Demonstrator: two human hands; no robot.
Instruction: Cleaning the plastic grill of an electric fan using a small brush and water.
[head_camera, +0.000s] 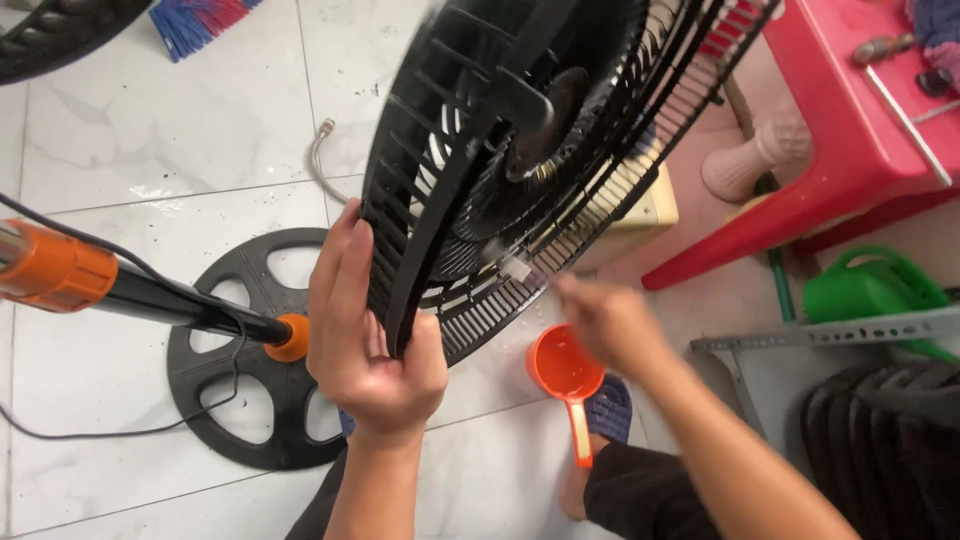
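Note:
A black plastic fan grille (520, 150) stands tilted on edge in front of me, ribs and a round hub facing me. My left hand (365, 330) grips its lower rim, thumb on one side and fingers on the other. My right hand (605, 320) is blurred and pinches a small light-coloured brush-like tool (510, 265) whose tip touches the ribs near the lower rim.
A black round fan base (215, 370) with an orange and black pole (130, 290) lies on the white tiled floor at left. Below the grille sits an orange scoop (565, 375). To the right are a red plastic stool (850, 130), a green watering can (870, 290) and a metal angle bar (830, 333).

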